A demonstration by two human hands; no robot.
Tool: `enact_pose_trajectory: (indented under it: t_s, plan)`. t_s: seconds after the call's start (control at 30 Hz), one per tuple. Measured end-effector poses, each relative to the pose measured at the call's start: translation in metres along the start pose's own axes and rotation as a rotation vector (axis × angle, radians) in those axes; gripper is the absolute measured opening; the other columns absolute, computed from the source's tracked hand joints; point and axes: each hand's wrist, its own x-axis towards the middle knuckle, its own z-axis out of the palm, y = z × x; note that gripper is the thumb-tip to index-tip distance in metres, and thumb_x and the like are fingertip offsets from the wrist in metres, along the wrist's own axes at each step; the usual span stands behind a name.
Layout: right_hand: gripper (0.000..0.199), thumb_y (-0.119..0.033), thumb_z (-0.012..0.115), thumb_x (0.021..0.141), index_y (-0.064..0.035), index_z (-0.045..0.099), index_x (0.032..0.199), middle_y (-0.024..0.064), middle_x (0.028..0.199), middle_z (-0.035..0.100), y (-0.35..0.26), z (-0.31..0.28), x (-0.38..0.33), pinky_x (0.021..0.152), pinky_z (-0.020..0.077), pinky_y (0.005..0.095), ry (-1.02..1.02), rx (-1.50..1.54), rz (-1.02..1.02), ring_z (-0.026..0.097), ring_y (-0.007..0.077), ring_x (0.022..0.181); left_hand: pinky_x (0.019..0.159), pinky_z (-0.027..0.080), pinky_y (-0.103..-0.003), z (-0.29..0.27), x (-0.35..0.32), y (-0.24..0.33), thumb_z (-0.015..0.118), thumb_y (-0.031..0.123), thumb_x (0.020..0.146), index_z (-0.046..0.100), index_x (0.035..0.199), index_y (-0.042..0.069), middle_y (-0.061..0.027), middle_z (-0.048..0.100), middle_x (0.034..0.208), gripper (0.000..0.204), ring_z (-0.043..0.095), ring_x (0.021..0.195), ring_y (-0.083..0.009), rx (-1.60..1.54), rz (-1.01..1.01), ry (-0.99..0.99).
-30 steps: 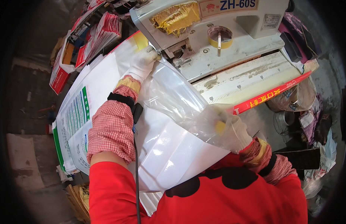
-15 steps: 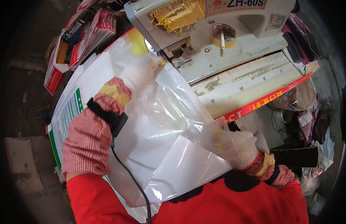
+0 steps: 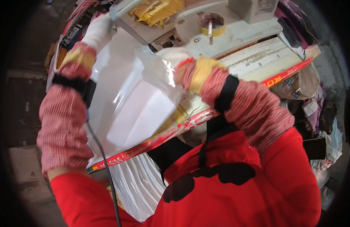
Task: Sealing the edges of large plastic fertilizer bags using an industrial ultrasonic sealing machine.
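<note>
Two gloved hands on one clear plastic bag (image 3: 144, 87) with a white flat pack (image 3: 142, 117) inside. Left hand (image 3: 99, 30), white glove, closed on the bag's far upper corner at the machine's left edge. Right hand (image 3: 173, 56), white glove, mostly hidden behind glare and crumpled film; seems to pinch the bag's top right, but finger spread cannot be told. Bag held up off the bench, between the person's chest and the sealing machine (image 3: 220, 34). Long axis runs diagonal: upper left near the left hand, down toward lower centre where the white pack's corner points at the red ruler strip (image 3: 175, 130). Open end vs closed end of the bag: hard to say, film too shiny. White pack sits tilted, lower edge near the red strip; touching or just above it unclear.

Both forearms in red checked sleeves with yellow cuffs and black bands. Thin dark cord (image 3: 107, 174) hangs down past the left arm, end cut off at the bottom. Pleated white sheets (image 3: 139, 185) below the strip, partly covered by the red shirt. Tape roll (image 3: 211, 24) on a spindle on the machine top. Gold foil wad (image 3: 156, 11) at the top edge, cropped. Right-side clutter dark, not readable.
</note>
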Motion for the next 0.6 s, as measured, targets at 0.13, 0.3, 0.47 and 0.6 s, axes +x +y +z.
enact_pose_trajectory:
  t_s: [0.13, 0.3, 0.47, 0.6]
  plan:
    - [0.027, -0.026, 0.069, 0.075, -0.0091, 0.072, 0.096, 0.0091, 0.076, 0.07, 0.034, -0.029, 0.02, 0.066, 0.0507, 0.0393, -0.356, 0.047, -0.291, 0.065, 0.027, 0.066, 0.071, 0.05, -0.041, -0.094, -0.042, 0.079, 0.068, 0.017, 0.074, 0.064, 0.083, 0.002, -0.0154, 0.064, 0.075, 0.018, 0.061, 0.075, -0.0372, -0.363, 0.243, -0.358]
    - [0.02, -0.022, 0.061, 0.081, -0.0064, 0.069, 0.091, 0.01, 0.079, 0.068, 0.05, -0.035, 0.01, 0.068, 0.0508, 0.0378, -0.407, 0.742, -0.169, 0.065, 0.0237, 0.075, 0.086, 0.044, -0.044, -0.15, -0.033, 0.153, 0.077, 0.043, 0.069, 0.063, 0.094, 0.007, -0.011, 0.06, 0.084, 0.046, 0.059, 0.09, -0.0319, -0.71, 0.741, -0.283]
    - [0.027, -0.029, 0.057, 0.079, -0.0064, 0.071, 0.084, 0.0058, 0.068, 0.068, 0.035, -0.022, 0.016, 0.062, 0.0497, 0.0404, -0.528, 0.45, 0.003, 0.066, 0.024, 0.067, 0.076, 0.048, -0.037, -0.188, -0.04, 0.184, 0.073, 0.037, 0.072, 0.064, 0.102, 0.014, -0.0121, 0.064, 0.084, 0.039, 0.063, 0.084, -0.0274, -0.128, 0.624, -1.226]
    - [0.024, -0.026, 0.059, 0.076, -0.0052, 0.071, 0.077, 0.0085, 0.067, 0.068, 0.035, -0.007, 0.019, 0.059, 0.0498, 0.0395, -0.317, 0.142, -0.333, 0.066, 0.0265, 0.065, 0.071, 0.051, -0.035, -0.232, -0.049, 0.195, 0.064, 0.018, 0.078, 0.065, 0.091, 0.012, -0.0121, 0.065, 0.081, 0.014, 0.065, 0.077, -0.0256, 0.039, 0.634, -1.734]
